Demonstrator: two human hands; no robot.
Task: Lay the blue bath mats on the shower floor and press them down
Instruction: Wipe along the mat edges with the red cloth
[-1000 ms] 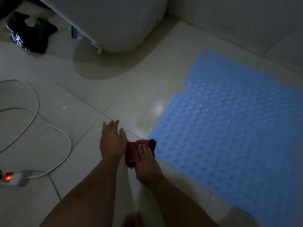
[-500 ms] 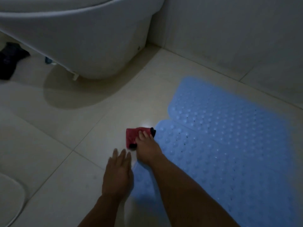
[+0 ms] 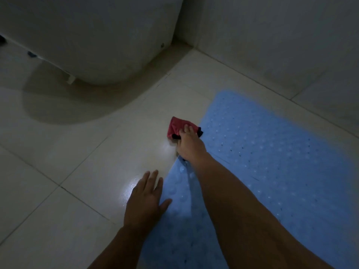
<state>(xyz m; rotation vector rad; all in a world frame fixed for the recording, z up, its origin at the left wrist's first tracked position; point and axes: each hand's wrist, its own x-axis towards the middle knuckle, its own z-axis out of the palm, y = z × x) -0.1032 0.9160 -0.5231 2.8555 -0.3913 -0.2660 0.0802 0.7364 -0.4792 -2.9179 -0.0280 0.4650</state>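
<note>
Centrally, right hand fingers curl over a red cloth at the blue bath mat edge. Left hand fingers lie straight, flat on floor tile, thumb touching mat. Mat's long axis runs lower centre to upper right, beside the wall.

A white toilet base is being seen at the upper left, standing on the pale tiled floor and casting a broad curved shadow across the tiles in front of it. A small white fitting is showing at the foot of the base. A small dark object, too dim to be identified, is lying on the floor to the left of the base. The tiled wall is rising along the upper right, and its meeting with the floor is being marked by a dark grout line. A red cloth with black trim is lying on the tiles near the middle.
</note>
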